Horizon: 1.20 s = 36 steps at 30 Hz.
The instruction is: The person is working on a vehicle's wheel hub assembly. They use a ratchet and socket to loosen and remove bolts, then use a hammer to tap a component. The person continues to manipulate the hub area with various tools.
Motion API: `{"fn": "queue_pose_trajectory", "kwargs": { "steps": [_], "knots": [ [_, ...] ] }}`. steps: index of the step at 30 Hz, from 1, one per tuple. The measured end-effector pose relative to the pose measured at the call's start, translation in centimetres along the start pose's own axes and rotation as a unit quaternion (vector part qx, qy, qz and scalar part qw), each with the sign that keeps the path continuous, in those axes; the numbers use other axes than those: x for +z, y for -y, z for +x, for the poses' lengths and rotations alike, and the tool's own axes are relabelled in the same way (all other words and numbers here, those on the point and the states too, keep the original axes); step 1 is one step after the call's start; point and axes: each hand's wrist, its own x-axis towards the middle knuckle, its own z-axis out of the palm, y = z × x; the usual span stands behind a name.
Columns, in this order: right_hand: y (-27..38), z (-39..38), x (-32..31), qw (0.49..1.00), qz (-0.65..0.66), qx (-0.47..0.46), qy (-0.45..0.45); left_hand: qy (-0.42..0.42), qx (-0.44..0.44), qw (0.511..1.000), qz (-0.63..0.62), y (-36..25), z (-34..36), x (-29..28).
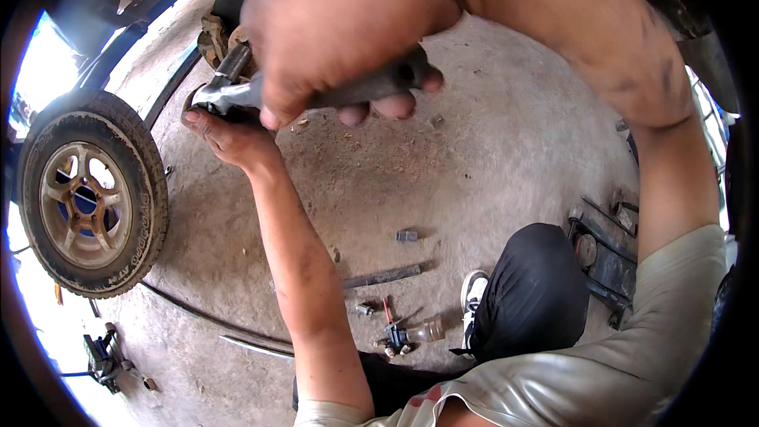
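Observation:
My right hand (356,28) is large in the foreground, its fingers wrapped round the handle of a grey metal tool (241,96) that looks like a ratchet wrench. A hole shows near the handle's right end. From the tool's left end, a cylindrical socket (233,63) points toward a rusty hub part (212,41). Whether the socket sits on a fastener there cannot be seen. My left hand (233,136) holds the tool's head from below, its thumb at the left edge and its other fingers mostly hidden.
A wheel with a tyre (154,213) stands upright at the left. On the concrete floor lie a small socket (406,236), a dark flat bar (383,276) and a clear bottle (427,330) beside a small fitting. A black jack-like frame (605,261) is right of my knee.

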Motion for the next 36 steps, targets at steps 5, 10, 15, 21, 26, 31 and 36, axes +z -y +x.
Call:
{"fn": "queue_pose_trajectory", "kwargs": {
  "steps": [5,10,15,21,26,31,36],
  "knots": [
    [-4.2,2.7,7.8,0.980,-0.133,-0.094,-0.116,-0.014,0.023,1.000,-0.004,0.6,0.8,-0.6],
    [-0.7,1.5,4.8,0.984,-0.166,-0.029,-0.050,-0.006,0.004,1.000,-0.026,0.0,-0.1,0.5],
    [-1.9,2.8,6.5,0.992,-0.118,-0.007,-0.037,-0.050,0.065,0.995,0.064,-0.1,0.7,-0.2],
    [0.5,-1.7,0.0,0.998,-0.048,0.034,-0.026,-0.052,-0.016,0.996,-0.064,-1.2,-1.6,2.7],
    [-4.1,3.1,8.2,0.986,-0.057,-0.099,-0.121,-0.017,0.061,0.998,0.007,0.6,1.4,-0.8],
    [-1.4,0.8,3.6,0.998,-0.035,0.032,-0.050,0.014,-0.012,0.997,-0.069,0.2,0.2,0.0],
    [-6.0,4.1,8.9,0.952,-0.174,-0.157,-0.199,-0.018,0.046,0.999,0.004,0.4,1.1,-0.4]
  ]
}}
